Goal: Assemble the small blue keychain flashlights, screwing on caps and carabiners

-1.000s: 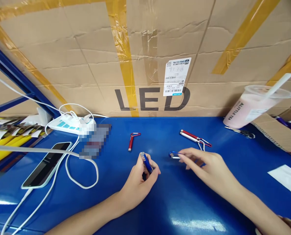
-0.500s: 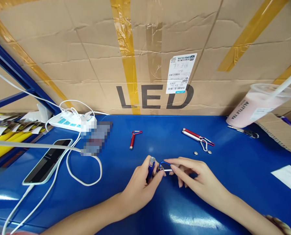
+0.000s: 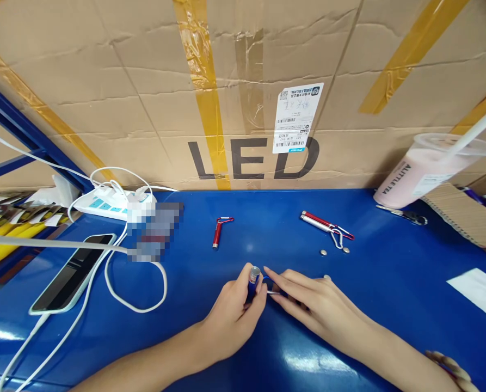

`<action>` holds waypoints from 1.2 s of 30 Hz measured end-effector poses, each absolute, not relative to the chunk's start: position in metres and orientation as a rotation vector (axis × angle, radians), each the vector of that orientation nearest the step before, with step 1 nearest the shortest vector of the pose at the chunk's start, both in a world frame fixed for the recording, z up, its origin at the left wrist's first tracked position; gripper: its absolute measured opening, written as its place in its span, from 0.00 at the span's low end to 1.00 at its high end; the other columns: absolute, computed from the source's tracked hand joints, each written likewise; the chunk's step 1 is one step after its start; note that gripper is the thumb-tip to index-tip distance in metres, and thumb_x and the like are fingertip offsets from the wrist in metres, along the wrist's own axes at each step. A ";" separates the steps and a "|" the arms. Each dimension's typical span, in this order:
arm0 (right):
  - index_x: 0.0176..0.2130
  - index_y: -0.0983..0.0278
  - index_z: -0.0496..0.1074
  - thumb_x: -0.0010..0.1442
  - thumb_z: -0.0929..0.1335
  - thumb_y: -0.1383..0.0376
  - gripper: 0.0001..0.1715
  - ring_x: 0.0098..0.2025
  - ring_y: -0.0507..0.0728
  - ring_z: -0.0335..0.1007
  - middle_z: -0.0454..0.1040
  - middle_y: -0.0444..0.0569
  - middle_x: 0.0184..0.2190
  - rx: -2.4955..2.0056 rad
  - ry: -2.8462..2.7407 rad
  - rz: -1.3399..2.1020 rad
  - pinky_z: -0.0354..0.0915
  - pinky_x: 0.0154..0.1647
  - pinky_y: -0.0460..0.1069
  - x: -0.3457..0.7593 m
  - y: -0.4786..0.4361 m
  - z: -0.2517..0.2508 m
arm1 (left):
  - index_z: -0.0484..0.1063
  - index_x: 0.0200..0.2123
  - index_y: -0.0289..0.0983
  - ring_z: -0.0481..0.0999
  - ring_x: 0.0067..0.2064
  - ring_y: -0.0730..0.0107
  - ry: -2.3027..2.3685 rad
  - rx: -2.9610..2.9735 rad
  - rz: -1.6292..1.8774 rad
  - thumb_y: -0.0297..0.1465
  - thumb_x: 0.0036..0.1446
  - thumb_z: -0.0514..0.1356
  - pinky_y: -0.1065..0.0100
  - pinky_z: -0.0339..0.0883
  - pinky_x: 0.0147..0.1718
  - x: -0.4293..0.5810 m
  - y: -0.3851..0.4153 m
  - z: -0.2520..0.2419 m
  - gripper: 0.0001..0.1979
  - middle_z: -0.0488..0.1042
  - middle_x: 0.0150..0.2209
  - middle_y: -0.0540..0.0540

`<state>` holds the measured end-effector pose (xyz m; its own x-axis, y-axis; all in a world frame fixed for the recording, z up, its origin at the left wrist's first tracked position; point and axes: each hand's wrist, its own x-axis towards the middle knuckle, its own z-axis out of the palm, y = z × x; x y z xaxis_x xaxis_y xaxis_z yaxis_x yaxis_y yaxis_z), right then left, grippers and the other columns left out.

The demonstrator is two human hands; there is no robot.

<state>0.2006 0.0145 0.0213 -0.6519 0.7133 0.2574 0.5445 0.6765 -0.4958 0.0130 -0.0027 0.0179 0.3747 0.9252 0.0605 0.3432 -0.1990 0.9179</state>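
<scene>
My left hand point(image 3: 235, 310) is closed around a small blue keychain flashlight point(image 3: 253, 284), held roughly upright with its silver end on top. A blue and silver carabiner clip point(image 3: 272, 293) sticks out to the right of the flashlight. My right hand point(image 3: 314, 302) is closed with its fingertips at this clip, which they partly cover. Beyond the hands on the blue table lie a red keychain flashlight point(image 3: 217, 235) with its clip and, further right, a red one point(image 3: 322, 219) beside a silver one point(image 3: 316, 222). Small silver discs point(image 3: 323, 252) lie near these, one partly behind my right hand.
A large cardboard box point(image 3: 153, 109) stands along the back of the table. On the left are a power strip point(image 3: 99, 204), white cables and a phone point(image 3: 73, 275). A pink drink cup point(image 3: 410, 177), a key point(image 3: 406, 216) and white paper point(image 3: 477, 294) are on the right.
My right hand has moved left, closer to my left hand, and now covers more of the clip. Another small disc shows behind it. The whole view has shifted slightly.
</scene>
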 end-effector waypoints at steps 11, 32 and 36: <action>0.53 0.70 0.68 0.70 0.55 0.59 0.24 0.27 0.49 0.69 0.69 0.46 0.30 -0.894 -2.412 0.527 0.65 0.26 0.42 0.199 0.014 0.023 | 0.52 0.30 0.39 0.52 0.22 0.77 1.066 1.806 0.810 0.30 0.65 0.46 0.73 0.49 0.22 0.011 -0.002 0.016 0.09 0.55 0.24 0.55; 0.48 0.64 0.67 0.68 0.59 0.68 0.12 0.30 0.46 0.63 0.65 0.44 0.30 -0.724 -2.139 0.720 0.63 0.32 0.40 0.198 0.013 0.014 | 0.51 0.28 0.38 0.68 0.30 0.75 0.986 1.651 0.935 0.29 0.63 0.52 0.74 0.60 0.30 0.016 -0.005 0.014 0.12 0.60 0.27 0.53; 0.44 0.65 0.69 0.68 0.59 0.69 0.12 0.30 0.46 0.63 0.64 0.45 0.30 -0.702 -2.100 0.818 0.63 0.32 0.41 0.196 0.013 0.012 | 0.51 0.27 0.38 0.70 0.28 0.76 0.972 1.570 0.918 0.28 0.61 0.54 0.74 0.62 0.32 0.018 -0.003 0.018 0.13 0.65 0.24 0.54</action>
<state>0.1964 0.0127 0.0117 -0.5591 0.6964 0.4500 0.2086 0.6434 -0.7366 0.0183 -0.0026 0.0178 0.3814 0.9206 0.0835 0.1353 -0.1449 0.9802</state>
